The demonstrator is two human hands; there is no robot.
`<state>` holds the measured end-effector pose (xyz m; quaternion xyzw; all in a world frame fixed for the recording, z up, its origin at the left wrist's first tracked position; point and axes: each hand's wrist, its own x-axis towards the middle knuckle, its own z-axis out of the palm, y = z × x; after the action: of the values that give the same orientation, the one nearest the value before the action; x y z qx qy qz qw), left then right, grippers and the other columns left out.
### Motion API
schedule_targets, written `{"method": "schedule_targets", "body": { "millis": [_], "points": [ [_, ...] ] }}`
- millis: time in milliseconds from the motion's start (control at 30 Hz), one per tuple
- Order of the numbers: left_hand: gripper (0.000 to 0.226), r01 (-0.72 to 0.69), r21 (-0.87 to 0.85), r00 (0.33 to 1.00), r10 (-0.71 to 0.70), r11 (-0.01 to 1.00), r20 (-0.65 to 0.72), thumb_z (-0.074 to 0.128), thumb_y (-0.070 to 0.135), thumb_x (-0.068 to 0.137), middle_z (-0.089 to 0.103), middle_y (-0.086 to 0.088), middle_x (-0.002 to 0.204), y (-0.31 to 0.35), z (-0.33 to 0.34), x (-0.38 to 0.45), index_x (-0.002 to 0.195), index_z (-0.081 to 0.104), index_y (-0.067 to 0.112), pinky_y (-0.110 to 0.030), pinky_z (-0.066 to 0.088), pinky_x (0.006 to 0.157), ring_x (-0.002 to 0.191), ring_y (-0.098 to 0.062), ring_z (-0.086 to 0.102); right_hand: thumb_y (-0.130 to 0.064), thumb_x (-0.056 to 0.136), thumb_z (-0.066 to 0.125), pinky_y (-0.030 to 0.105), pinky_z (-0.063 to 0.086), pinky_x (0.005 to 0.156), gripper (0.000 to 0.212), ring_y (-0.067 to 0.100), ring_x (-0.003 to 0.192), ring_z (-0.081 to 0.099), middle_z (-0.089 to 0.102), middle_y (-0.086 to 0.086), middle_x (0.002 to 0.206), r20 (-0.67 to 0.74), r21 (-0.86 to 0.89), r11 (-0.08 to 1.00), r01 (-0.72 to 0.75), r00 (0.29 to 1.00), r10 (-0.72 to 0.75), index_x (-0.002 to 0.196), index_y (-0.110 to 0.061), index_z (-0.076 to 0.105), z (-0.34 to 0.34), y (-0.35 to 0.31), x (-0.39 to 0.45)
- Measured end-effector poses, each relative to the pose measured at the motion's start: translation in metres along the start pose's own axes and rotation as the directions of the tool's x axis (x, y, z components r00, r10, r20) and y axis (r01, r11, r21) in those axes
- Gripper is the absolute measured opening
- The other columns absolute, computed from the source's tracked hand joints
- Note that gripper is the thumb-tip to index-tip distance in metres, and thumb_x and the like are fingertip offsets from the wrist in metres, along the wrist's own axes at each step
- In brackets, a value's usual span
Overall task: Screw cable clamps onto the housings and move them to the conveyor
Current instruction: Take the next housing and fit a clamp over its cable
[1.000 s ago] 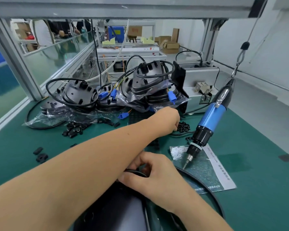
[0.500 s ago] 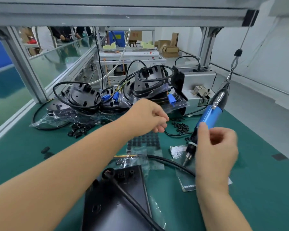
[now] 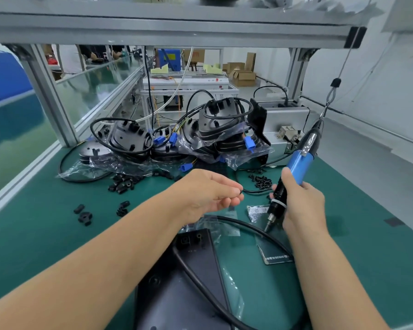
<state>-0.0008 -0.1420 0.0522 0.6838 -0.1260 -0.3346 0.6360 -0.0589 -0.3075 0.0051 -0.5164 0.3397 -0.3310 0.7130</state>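
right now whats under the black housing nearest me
The black housing lies on clear plastic film over the green mat. A black cable runs across its top. Whatever is directly beneath it is hidden.

Cardboard boxes (image 3: 242,73) beyond aluminium frame (image 3: 50,96)

Matt blk plastic housing (image 3: 188,289)
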Motion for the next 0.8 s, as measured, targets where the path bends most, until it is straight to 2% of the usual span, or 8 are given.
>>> {"method": "schedule_targets", "body": {
  "millis": [67,133,233,367,433,533,667,800],
  "points": [
    [0.009,0.005,-0.064,1.000,-0.004,0.998,0.014,0.065,-0.006,0.085,0.073,-0.014,0.078,0.003,0.001,-0.004,0.091,0.070,-0.003,-0.014,0.053,0.057,0.063,-0.013,0.067,-0.026,0.090,0.067,0.028,0.052,0.056,0.023,0.016,0.054,0.052,0.053,0.009,0.067,0.081,0.166,0.982,-0.096,0.993,0.083,0.085,-0.006,0.057,0.005,-0.009,0.000],
    [0.007,-0.009,-0.136,1.000,0.010,0.991,0.007,0.063,-0.005,0.087,0.072,-0.013,0.075,0.004,0.000,-0.010,0.090,0.069,-0.003,-0.014,0.053,0.055,0.060,-0.011,0.066,-0.024,0.092,0.065,0.031,0.058,0.061,0.021,0.016,0.058,0.056,0.055,0.009,0.071,0.150,0.278,0.952,-0.130,0.985,0.091,0.089,-0.007,0.055,0.010,-0.017,-0.003],
    [0.009,-0.046,-0.246,0.998,0.036,0.968,-0.047,0.060,-0.005,0.089,0.071,-0.011,0.074,0.002,-0.004,-0.020,0.094,0.067,-0.005,-0.015,0.053,0.056,0.060,-0.011,0.065,-0.019,0.093,0.062,0.037,0.059,0.068,0.016,0.016,0.062,0.062,0.060,0.008,0.076,0.249,0.479,0.865,-0.149,0.968,0.029,0.098,-0.007,0.053,0.019,-0.031,-0.013],
    [0.013,-0.087,-0.393,0.994,0.052,0.915,-0.099,0.053,-0.003,0.093,0.069,-0.011,0.082,-0.003,-0.012,-0.036,0.100,0.064,-0.002,-0.017,0.054,0.059,0.065,-0.011,0.065,-0.015,0.094,0.057,0.034,0.051,0.067,0.011,0.015,0.065,0.057,0.058,0.006,0.074,0.322,0.720,0.676,-0.156,0.938,-0.126,0.098,-0.008,0.050,0.029,-0.058,-0.034],
    [0.014,-0.104,-0.491,0.994,0.072,0.865,-0.083,0.051,-0.002,0.094,0.072,-0.012,0.083,-0.004,-0.013,-0.044,0.102,0.062,-0.002,-0.018,0.055,0.058,0.067,-0.013,0.068,-0.016,0.096,0.055,0.033,0.050,0.069,0.009,0.015,0.066,0.057,0.059,0.006,0.077,0.341,0.758,0.633,-0.154,0.922,-0.183,0.093,-0.009,0.051,0.033,-0.065,-0.047],
    [0.012,-0.132,-0.607,0.990,0.135,0.784,-0.041,0.049,-0.002,0.094,0.073,-0.017,0.089,-0.006,-0.013,-0.054,0.100,0.060,-0.002,-0.019,0.056,0.059,0.074,-0.018,0.072,-0.018,0.096,0.054,0.032,0.051,0.068,0.011,0.015,0.066,0.056,0.059,0.006,0.079,0.364,0.757,0.635,-0.155,0.907,-0.212,0.090,-0.010,0.051,0.037,-0.067,-0.064],
    [0.012,-0.165,-0.631,0.983,0.181,0.758,-0.039,0.050,-0.002,0.091,0.072,-0.024,0.099,-0.008,-0.016,-0.065,0.101,0.058,-0.003,-0.021,0.057,0.062,0.085,-0.025,0.074,-0.019,0.096,0.055,0.031,0.052,0.067,0.010,0.014,0.066,0.057,0.058,0.005,0.080,0.364,0.750,0.644,-0.153,0.908,-0.208,0.094,-0.010,0.051,0.042,-0.066,-0.075],
    [0.013,-0.184,-0.644,0.979,0.198,0.742,-0.052,0.048,-0.003,0.092,0.071,-0.025,0.101,-0.010,-0.019,-0.070,0.102,0.056,-0.003,-0.022,0.057,0.063,0.088,-0.028,0.073,-0.020,0.095,0.057,0.032,0.053,0.067,0.013,0.015,0.067,0.059,0.060,0.005,0.081,0.358,0.753,0.640,-0.151,0.911,-0.206,0.101,-0.010,0.052,0.043,-0.064,-0.079]
  ]
}}
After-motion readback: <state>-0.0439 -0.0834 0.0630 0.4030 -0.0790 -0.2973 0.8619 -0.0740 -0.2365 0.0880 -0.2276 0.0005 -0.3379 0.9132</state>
